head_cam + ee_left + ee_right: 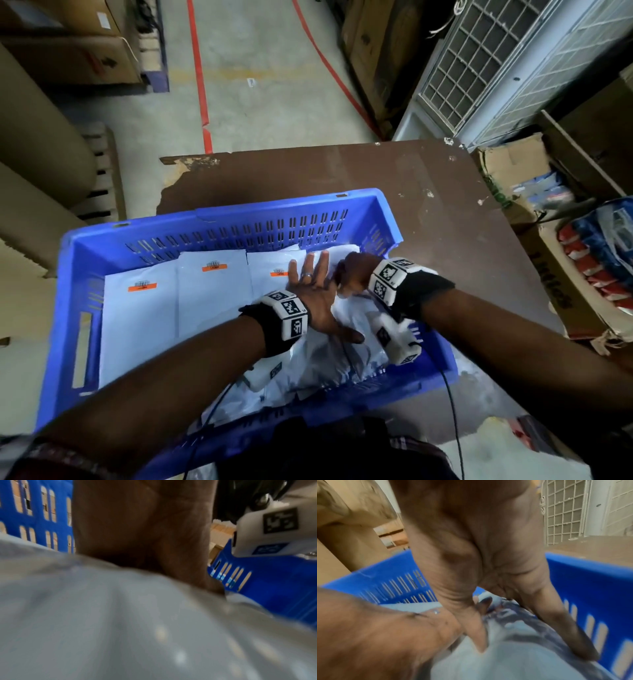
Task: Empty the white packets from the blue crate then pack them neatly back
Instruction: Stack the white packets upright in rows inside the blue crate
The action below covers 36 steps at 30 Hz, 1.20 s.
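A blue crate (pixel 219 212) stands on a brown table. White packets with orange labels (pixel 212 301) lie flat in a row across its floor. At the crate's right end sits a crumpled white packet (pixel 352 342). My left hand (pixel 313 284) lies flat on the packets there, fingers spread and pressing down. My right hand (pixel 352 270) is just beside it, knuckles up. In the right wrist view, my right hand (pixel 530 642) has its thumb and fingers curled down around the crumpled packet (pixel 505 662). The left wrist view is blurred, showing palm (pixel 142 527) on white packet (pixel 137 628).
The brown table (pixel 428 192) extends bare behind and right of the crate. Open cardboard boxes with goods (pixel 555 284) crowd the right side. A white grilled unit (pixel 496 68) stands at the back right. Large cardboard rolls (pixel 34 154) lie to the left.
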{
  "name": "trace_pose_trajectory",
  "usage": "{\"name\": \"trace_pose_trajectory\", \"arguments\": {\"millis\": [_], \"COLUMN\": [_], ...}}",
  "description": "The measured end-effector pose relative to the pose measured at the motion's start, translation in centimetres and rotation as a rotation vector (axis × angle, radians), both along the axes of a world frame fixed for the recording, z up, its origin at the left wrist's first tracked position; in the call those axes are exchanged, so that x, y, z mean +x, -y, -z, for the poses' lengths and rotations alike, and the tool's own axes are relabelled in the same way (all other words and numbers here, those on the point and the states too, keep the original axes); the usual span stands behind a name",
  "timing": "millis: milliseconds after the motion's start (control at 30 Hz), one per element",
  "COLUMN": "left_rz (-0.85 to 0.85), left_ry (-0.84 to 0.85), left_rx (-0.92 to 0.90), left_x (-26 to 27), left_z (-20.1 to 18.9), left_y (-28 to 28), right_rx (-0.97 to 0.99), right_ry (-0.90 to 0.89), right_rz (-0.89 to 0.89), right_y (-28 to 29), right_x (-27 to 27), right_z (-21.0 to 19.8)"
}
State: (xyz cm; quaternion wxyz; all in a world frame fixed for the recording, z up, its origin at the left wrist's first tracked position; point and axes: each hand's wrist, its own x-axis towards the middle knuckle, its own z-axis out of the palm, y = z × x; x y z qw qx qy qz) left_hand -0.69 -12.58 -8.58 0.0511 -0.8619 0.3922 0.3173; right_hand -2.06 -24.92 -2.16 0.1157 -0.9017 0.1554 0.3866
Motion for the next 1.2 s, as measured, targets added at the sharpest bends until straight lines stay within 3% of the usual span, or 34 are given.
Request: {"name": "trace_pose_trajectory", "arguments": {"millis": [100, 200, 333, 533, 733, 867, 967, 1200], "left_rz": [0.016, 0.05, 0.07, 0.011, -0.039, -0.095, -0.115, -0.122], "left_ry": [-0.096, -0.113, -0.055, -0.044, -0.022, 0.015, 0.044, -0.009], "left_rx": [0.002, 0.128, 0.211, 0.185, 0.1, 0.087, 0.151, 0.187], "left_x": [1.7, 4.2, 5.9, 4.3, 3.5, 4.3, 5.0, 3.7], "left_z": [-3.9, -6.2, -5.2, -2.0, -1.7, -3.5, -4.4, -2.9], "left_y": [-2.0, -5.0, -8.8, -11.6, -12.1, -13.1, -14.2, -16.2], "right_rx": [0.023, -0.008, -0.111, -0.125, -0.193, -0.08, -0.018, -0.045], "right_ry": [0.03, -0.114, -0.176, -0.156, -0.169, 0.036, 0.068, -0.046], "right_rz": [-0.05, -0.266, -0.397, -0.285, -0.383, -0.479, -0.529, -0.538], "right_y": [1.0, 1.0, 0.1, -0.6, -1.4, -2.9, -5.7, -9.0], "right_x": [0.9, 0.2, -1.5, -2.1, -1.4, 1.9, 3.2, 0.4], "right_z": [-1.3, -0.9, 1.7, 4.3, 1.7, -2.6, -3.5, 1.9]}}
